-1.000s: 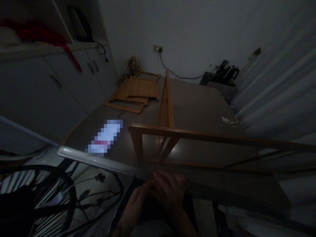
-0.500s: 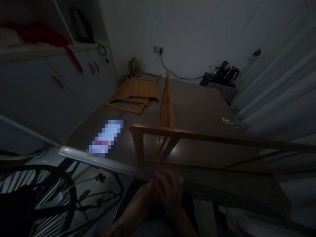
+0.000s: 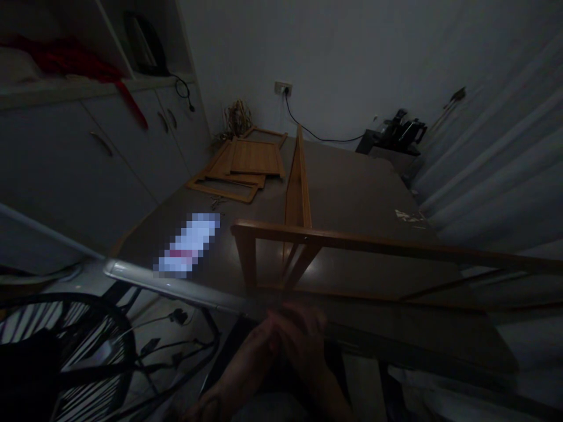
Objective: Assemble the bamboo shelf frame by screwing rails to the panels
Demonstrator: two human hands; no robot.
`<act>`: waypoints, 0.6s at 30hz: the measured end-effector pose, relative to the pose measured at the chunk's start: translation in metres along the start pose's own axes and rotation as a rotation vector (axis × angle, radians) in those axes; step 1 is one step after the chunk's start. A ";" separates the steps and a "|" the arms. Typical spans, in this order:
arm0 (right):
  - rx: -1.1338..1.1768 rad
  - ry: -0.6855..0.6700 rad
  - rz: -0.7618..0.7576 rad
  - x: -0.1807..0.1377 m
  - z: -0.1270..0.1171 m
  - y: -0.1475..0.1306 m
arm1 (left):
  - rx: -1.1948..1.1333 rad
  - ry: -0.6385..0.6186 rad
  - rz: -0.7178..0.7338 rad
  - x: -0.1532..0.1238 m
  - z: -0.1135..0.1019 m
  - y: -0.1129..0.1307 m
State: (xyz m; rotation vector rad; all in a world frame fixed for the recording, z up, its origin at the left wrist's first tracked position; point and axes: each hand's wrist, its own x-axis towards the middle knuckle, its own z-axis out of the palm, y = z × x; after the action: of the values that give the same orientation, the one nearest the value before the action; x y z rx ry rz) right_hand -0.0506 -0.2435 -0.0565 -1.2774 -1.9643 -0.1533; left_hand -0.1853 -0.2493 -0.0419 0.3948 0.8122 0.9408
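My left hand (image 3: 257,349) and my right hand (image 3: 305,337) are together at the near edge of the table, just below the wooden frame. My right hand's fingers curl over the left hand, and both look closed. Shadow and blur hide anything between them. Closest to them is the long wooden frame (image 3: 373,241), standing on its side along the table's near edge, with a small hole in its top rail. A slim wooden panel (image 3: 298,181) stands upright behind it, running away from me. Neither hand visibly touches the wood.
Flat wooden panels (image 3: 255,157) lie stacked at the back left of the table (image 3: 352,181). Small hardware pieces (image 3: 216,202) and a blurred-out bright screen (image 3: 189,246) lie nearer. A black round-framed chair (image 3: 127,346) is at lower left, white cabinets (image 3: 127,140) left, curtain (image 3: 497,146) right.
My hands have shifted slightly against each other, the right one's fingers sliding over the left. The wooden pieces and everything else on the table stay where they were.
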 end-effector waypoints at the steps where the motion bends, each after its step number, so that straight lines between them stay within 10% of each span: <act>1: -0.001 0.002 -0.023 0.000 0.000 0.001 | 0.007 -0.003 0.004 0.001 0.000 -0.001; 18: 0.009 0.176 0.006 -0.009 -0.001 0.007 | 0.066 0.077 0.014 0.008 -0.007 -0.012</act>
State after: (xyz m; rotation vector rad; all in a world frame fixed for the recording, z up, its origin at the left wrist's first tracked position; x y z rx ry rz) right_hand -0.0423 -0.2469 -0.0631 -1.2215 -1.8095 -0.2455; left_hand -0.1815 -0.2500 -0.0578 0.4238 0.9134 0.9491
